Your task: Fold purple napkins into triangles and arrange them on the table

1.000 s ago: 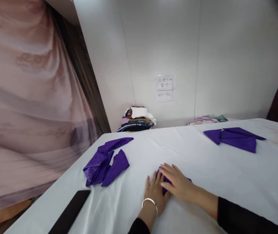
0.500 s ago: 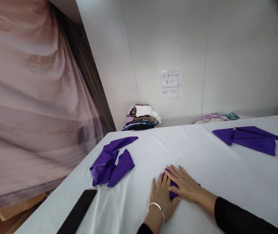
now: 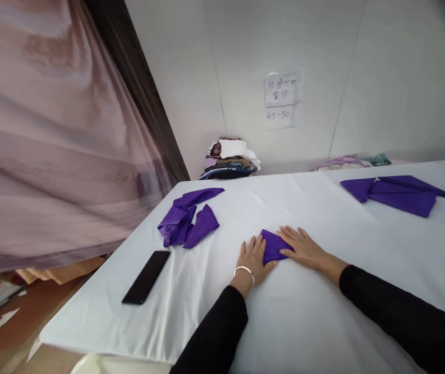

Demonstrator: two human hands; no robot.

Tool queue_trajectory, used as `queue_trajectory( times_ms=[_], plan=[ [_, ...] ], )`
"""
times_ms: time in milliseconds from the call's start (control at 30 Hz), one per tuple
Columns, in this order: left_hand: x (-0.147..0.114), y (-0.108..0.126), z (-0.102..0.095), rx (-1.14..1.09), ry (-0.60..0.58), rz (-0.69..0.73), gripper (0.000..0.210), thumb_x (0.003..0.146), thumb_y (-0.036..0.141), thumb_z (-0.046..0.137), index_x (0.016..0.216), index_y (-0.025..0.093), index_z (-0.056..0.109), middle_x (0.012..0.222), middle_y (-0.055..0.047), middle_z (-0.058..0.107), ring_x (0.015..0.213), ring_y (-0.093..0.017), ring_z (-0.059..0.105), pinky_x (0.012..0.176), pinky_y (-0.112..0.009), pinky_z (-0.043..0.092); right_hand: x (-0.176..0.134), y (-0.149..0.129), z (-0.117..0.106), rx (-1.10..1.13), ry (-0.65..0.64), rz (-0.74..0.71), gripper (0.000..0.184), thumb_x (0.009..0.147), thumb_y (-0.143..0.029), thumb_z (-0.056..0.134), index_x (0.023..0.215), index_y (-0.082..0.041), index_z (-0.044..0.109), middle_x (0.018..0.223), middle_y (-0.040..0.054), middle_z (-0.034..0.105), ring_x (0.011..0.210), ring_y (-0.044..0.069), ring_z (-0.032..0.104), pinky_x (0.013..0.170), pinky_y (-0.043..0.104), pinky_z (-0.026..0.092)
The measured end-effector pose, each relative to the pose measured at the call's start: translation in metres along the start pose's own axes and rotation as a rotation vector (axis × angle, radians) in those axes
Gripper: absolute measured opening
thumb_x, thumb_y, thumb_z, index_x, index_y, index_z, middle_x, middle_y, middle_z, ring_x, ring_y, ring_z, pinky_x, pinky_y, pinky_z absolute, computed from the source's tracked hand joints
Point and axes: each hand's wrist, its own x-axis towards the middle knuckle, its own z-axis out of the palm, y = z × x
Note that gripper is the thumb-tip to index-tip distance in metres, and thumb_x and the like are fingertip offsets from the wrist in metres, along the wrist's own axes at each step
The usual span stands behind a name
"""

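A small folded purple cloth point(image 3: 272, 246) lies flat on the white-covered table, between my two hands. My left hand point(image 3: 252, 259), with a silver bangle at the wrist, rests palm down on its left edge, fingers stretched out. On the cloth's right side lies my right hand point(image 3: 302, 247), also flat with fingers extended. Parts of the cloth are hidden under both hands. To the left sits a crumpled purple cloth point(image 3: 178, 221), partly opened out. Far to the right, another folded purple cloth point(image 3: 402, 195) lies apart from my hands.
A black phone point(image 3: 146, 277) lies near the left edge of the table point(image 3: 101, 322). Behind the table stands a pile of folded clothes point(image 3: 230, 160), with more cloths point(image 3: 343, 162) farther right. A pink curtain point(image 3: 51, 130) hangs at the left. Handwritten paper signs point(image 3: 282, 98) are on the wall.
My hands have moved apart; the right one has slid toward the cloth's right side, exposing more of its middle. The view has tilted down, showing the whole phone.
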Motion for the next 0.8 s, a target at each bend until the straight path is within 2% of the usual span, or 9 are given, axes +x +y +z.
queue_trajectory(
  times_ms=[200, 267, 333, 367, 467, 500, 567, 667, 800],
  plan=[
    [-0.046, -0.029, -0.009, -0.034, -0.039, -0.118, 0.066, 0.087, 0.056, 0.019, 0.14, 0.017, 0.022, 0.148, -0.004, 0.02, 0.137, -0.02, 0.009, 0.111, -0.047, 0.004, 0.0, 0.001, 0.001, -0.026, -0.038, 0.02, 0.07, 0.084, -0.066, 0.019, 0.143, -0.027, 0.015, 0.149, 0.0033, 0.016, 0.136, 0.024, 0.01, 0.108, 0.049, 0.009],
    [-0.053, -0.031, -0.014, -0.073, -0.044, -0.212, 0.069, 0.086, 0.059, 0.018, 0.14, 0.015, 0.022, 0.148, -0.006, 0.02, 0.137, -0.021, 0.01, 0.111, -0.047, 0.007, 0.0, 0.001, 0.001, -0.023, -0.039, 0.022, 0.07, 0.084, -0.066, 0.018, 0.143, -0.027, 0.015, 0.149, 0.0033, 0.016, 0.136, 0.024, 0.01, 0.108, 0.049, 0.009],
    [-0.05, -0.023, -0.018, -0.099, 0.013, -0.304, 0.075, 0.084, 0.063, 0.016, 0.14, 0.013, 0.021, 0.148, -0.009, 0.02, 0.136, -0.023, 0.012, 0.11, -0.047, 0.01, 0.001, 0.0, 0.001, -0.018, -0.037, 0.022, 0.07, 0.084, -0.066, 0.018, 0.143, -0.027, 0.016, 0.148, 0.0035, 0.016, 0.136, 0.024, 0.01, 0.108, 0.049, 0.008],
    [-0.044, -0.015, -0.018, -0.096, 0.059, -0.305, 0.076, 0.084, 0.063, 0.015, 0.14, 0.013, 0.021, 0.148, -0.01, 0.02, 0.136, -0.024, 0.012, 0.11, -0.048, 0.01, 0.001, 0.0, 0.001, -0.016, -0.035, 0.022, 0.071, 0.084, -0.066, 0.018, 0.143, -0.027, 0.016, 0.148, 0.0037, 0.017, 0.136, 0.024, 0.011, 0.108, 0.05, 0.008],
    [-0.016, 0.015, -0.015, -0.042, 0.152, -0.109, 0.073, 0.084, 0.063, 0.017, 0.139, 0.015, 0.024, 0.148, -0.008, 0.019, 0.137, -0.023, 0.009, 0.111, -0.047, 0.006, 0.001, -0.001, 0.0, -0.011, -0.031, 0.025, 0.071, 0.084, -0.066, 0.017, 0.142, -0.026, 0.018, 0.148, 0.0045, 0.018, 0.135, 0.024, 0.012, 0.107, 0.05, 0.009],
    [-0.007, 0.024, -0.012, -0.023, 0.153, -0.053, 0.073, 0.084, 0.063, 0.018, 0.139, 0.015, 0.025, 0.149, -0.008, 0.019, 0.137, -0.022, 0.009, 0.111, -0.047, 0.004, 0.001, -0.001, -0.001, -0.008, -0.03, 0.025, 0.071, 0.084, -0.066, 0.017, 0.142, -0.026, 0.018, 0.148, 0.0045, 0.018, 0.135, 0.024, 0.012, 0.107, 0.049, 0.009],
    [0.009, 0.035, -0.005, 0.009, 0.112, -0.031, 0.074, 0.083, 0.063, 0.02, 0.139, 0.014, 0.024, 0.148, -0.009, 0.019, 0.137, -0.024, 0.009, 0.111, -0.048, 0.005, 0.0, -0.001, -0.001, 0.0, -0.032, 0.021, 0.07, 0.085, -0.065, 0.017, 0.142, -0.026, 0.017, 0.148, 0.0041, 0.018, 0.135, 0.024, 0.012, 0.107, 0.049, 0.009],
    [0.015, 0.035, 0.005, 0.026, 0.04, -0.06, 0.076, 0.082, 0.063, 0.023, 0.14, 0.013, 0.023, 0.148, -0.009, 0.019, 0.137, -0.025, 0.009, 0.11, -0.049, 0.007, 0.0, 0.0, -0.002, 0.0, -0.035, 0.015, 0.068, 0.085, -0.065, 0.017, 0.142, -0.027, 0.017, 0.149, 0.0037, 0.017, 0.135, 0.024, 0.011, 0.107, 0.049, 0.009],
    [-0.005, 0.015, 0.007, -0.019, 0.03, -0.083, 0.074, 0.082, 0.061, 0.029, 0.14, 0.015, 0.023, 0.149, -0.007, 0.019, 0.137, -0.024, 0.01, 0.111, -0.046, 0.01, -0.001, -0.001, -0.003, -0.008, -0.038, 0.024, 0.069, 0.085, -0.065, 0.018, 0.142, -0.028, 0.018, 0.148, 0.0039, 0.018, 0.135, 0.025, 0.012, 0.107, 0.049, 0.009]
  ],
)
